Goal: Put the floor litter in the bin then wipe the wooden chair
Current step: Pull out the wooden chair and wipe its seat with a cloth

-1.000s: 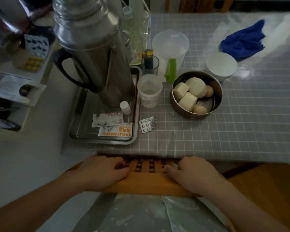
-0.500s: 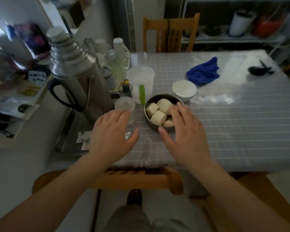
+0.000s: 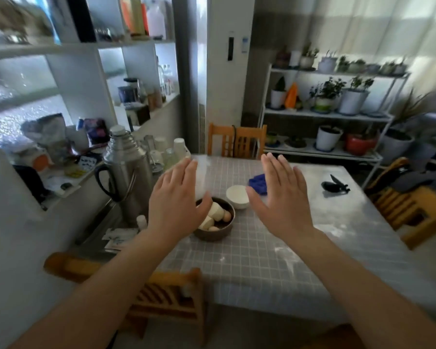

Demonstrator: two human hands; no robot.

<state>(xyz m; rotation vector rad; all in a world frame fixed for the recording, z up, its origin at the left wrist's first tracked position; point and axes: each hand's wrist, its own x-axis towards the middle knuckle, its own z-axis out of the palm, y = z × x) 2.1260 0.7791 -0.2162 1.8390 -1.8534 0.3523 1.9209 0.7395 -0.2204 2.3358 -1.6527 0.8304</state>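
A wooden chair [image 3: 161, 295] stands pushed in at the near side of the table, its slatted back below my arms. My left hand [image 3: 178, 197] and my right hand [image 3: 281, 197] are raised above the table, palms down, fingers spread, holding nothing. A blue cloth [image 3: 258, 183] lies on the grey checked tablecloth [image 3: 262, 255], partly hidden behind my right hand. No bin and no floor litter are in view.
On the table are a steel thermos [image 3: 126, 170], a metal bowl of buns and eggs [image 3: 217, 222], a white bowl [image 3: 237, 196] and a black object [image 3: 335, 186]. More wooden chairs stand at the far side [image 3: 237, 141] and right [image 3: 410, 210]. A plant rack [image 3: 325, 114] is behind.
My hands let go of the chair's backrest and rose over the table. The view lifted from the tabletop to take in the room.
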